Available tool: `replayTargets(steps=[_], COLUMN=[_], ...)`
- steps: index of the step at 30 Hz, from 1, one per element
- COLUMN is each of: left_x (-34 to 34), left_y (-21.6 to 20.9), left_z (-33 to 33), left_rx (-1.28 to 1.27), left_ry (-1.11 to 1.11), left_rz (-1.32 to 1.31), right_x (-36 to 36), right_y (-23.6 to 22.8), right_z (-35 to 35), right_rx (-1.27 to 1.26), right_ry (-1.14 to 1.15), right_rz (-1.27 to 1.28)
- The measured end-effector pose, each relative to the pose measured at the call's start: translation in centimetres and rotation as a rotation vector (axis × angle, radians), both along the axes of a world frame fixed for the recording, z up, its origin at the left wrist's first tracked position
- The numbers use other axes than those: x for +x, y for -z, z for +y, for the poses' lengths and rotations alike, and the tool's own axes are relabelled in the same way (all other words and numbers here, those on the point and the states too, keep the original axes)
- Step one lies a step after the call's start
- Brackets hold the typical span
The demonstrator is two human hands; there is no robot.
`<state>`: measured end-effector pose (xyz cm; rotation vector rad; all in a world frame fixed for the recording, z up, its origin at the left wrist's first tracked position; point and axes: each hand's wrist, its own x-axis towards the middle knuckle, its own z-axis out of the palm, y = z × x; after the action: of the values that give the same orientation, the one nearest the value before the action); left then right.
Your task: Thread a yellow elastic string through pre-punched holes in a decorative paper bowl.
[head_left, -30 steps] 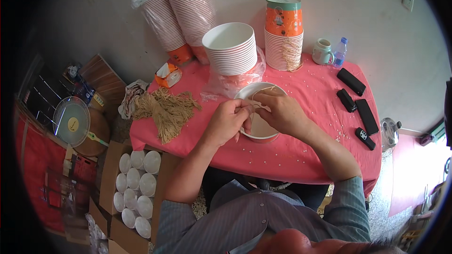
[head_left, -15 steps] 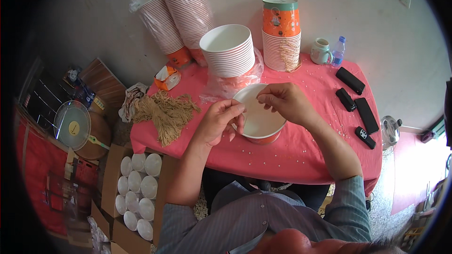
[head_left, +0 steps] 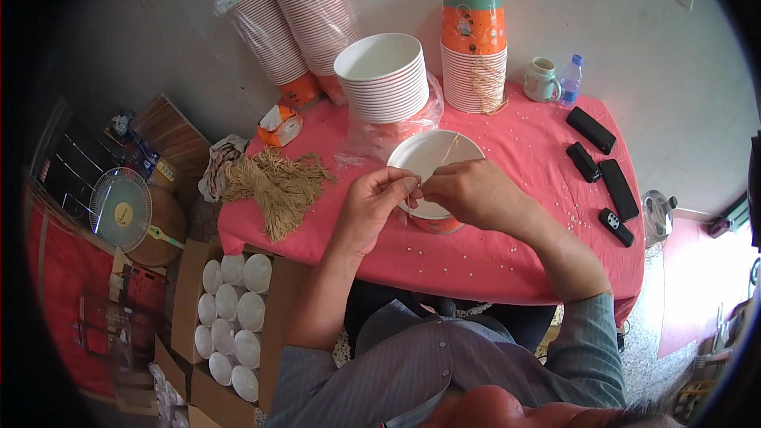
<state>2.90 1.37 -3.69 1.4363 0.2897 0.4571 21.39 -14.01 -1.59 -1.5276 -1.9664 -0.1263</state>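
Observation:
Above an open white-lined paper bucket (head_left: 414, 152) with an orange outside, my two hands meet fingertip to fingertip. My left hand (head_left: 379, 200) is closed in a pinch on a thin tan string. A pale end hangs below its fingers. My right hand (head_left: 479, 192) pinches beside it, knuckles up, and a thin tan string (head_left: 452, 147) rises from behind it across the bucket's inner wall. Its fingertips are partly hidden. To the left lies a heap of tan strings (head_left: 273, 190) on the pink tablecloth (head_left: 380, 265).
Behind stand a stack of paper buckets (head_left: 380, 95) in plastic, wrapped stacks (head_left: 313, 24) and another stack (head_left: 474, 71) with strings draped on it. Rightward are a mug (head_left: 541, 81), a bottle (head_left: 571, 81) and black devices (head_left: 618, 189). A carton (head_left: 184, 301) of white cups sits lower left.
My right hand has come down and left, so its fingertips now meet those of my left hand. A tan string now shows standing up over the bucket.

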Motion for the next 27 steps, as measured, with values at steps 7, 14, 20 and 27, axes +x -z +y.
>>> replayTargets(steps=[7, 14, 20, 27], left_x=[-0.5, -0.7, 0.1, 1.2], left_y=[0.5, 0.2, 0.2, -0.8], left_z=[0.8, 2.0, 3.1, 5.4], left_rx=[-0.153, -0.123, -0.114, -0.1], left_ry=[0.116, 0.158, 0.174, 0.194], left_rz=[-0.056, -0.048, -0.048, -0.002], right_x=[0.6, 1.7, 1.9, 2.3], right_y=[-0.1, -0.9, -1.0, -0.2], right_z=[0.2, 0.4, 0.5, 0.3], right_rx=[0.075, 0.023, 0.006, 0.034], right_ry=[0.209, 0.296, 0.327, 0.334], right_rz=[0.056, 0.444, 0.606, 0.174])
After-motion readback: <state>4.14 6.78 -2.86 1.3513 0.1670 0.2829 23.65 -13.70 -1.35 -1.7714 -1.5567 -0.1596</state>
